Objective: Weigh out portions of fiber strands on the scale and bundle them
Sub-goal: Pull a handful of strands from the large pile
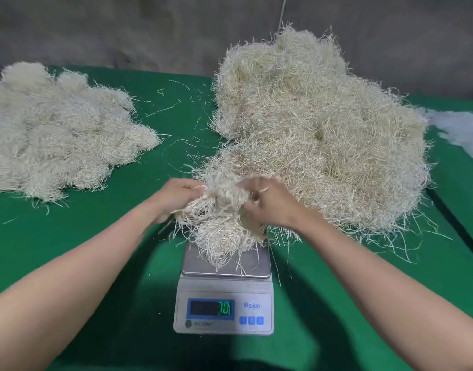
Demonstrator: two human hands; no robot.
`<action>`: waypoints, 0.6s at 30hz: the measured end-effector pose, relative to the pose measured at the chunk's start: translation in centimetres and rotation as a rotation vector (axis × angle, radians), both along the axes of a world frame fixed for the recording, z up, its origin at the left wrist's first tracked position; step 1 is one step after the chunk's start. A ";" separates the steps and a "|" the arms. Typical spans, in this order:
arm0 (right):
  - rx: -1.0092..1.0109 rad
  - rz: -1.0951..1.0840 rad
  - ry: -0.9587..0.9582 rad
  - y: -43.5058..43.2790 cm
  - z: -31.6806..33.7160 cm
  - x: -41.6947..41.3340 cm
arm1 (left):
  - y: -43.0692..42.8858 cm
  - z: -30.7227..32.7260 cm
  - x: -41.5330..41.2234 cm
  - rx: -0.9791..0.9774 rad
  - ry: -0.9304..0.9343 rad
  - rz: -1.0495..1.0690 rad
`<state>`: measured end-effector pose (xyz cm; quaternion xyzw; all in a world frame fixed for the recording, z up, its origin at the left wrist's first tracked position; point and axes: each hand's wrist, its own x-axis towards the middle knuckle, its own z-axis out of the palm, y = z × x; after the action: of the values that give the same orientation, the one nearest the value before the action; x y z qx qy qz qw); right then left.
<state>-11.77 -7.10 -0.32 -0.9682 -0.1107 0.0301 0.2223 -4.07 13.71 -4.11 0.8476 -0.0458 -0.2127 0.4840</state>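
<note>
Portion of strands (224, 234) sits on the scale (224, 287) pan, its top gathered between both hands. Left hand (176, 196) grips the clump's left side; right hand (267, 204) pinches strands on its right. Scale display lit. Large heap (310, 124) lies just behind; smaller pile (56, 129) lies well apart, left, on the green table (69, 250).

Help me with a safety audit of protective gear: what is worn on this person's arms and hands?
Nothing visible. The left hand and right hand are without gloves, and both forearms are bare to the frame's edge: no sleeves, watch or bracelet. The fiber strands hide the fingertips, so a ring cannot be ruled out.
</note>
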 end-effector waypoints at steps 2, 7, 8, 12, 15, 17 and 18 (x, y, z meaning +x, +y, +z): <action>-0.178 0.090 0.197 0.4 -2.4 0.2 | -0.3 -0.1 -0.7 -0.008 0.020 -0.015; -0.336 0.145 0.308 1.4 -7.3 0.1 | -1.1 -0.5 -1.8 -0.048 0.133 -0.042; -0.317 0.132 0.281 1.6 -7.8 0.0 | -1.2 -0.7 -1.8 -0.104 0.157 -0.015; 0.047 0.010 0.108 1.7 -7.6 0.0 | -1.2 -1.1 -1.7 -0.416 0.242 0.155; 0.280 -0.097 -0.069 1.3 -5.0 1.1 | -1.8 -0.2 -1.9 -0.595 0.413 -0.007; 0.310 -0.133 -0.130 1.7 -3.4 1.7 | -3.4 1.2 -1.9 -0.731 0.512 -0.101; 0.305 -0.141 -0.127 2.0 -2.8 1.7 | -4.6 2.0 -1.8 -0.793 0.520 -0.035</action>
<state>-10.02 -5.06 -3.15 -0.9286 -0.0597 -0.0639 0.3607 -5.83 9.14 -2.12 0.5152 -0.0149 -0.3921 0.7620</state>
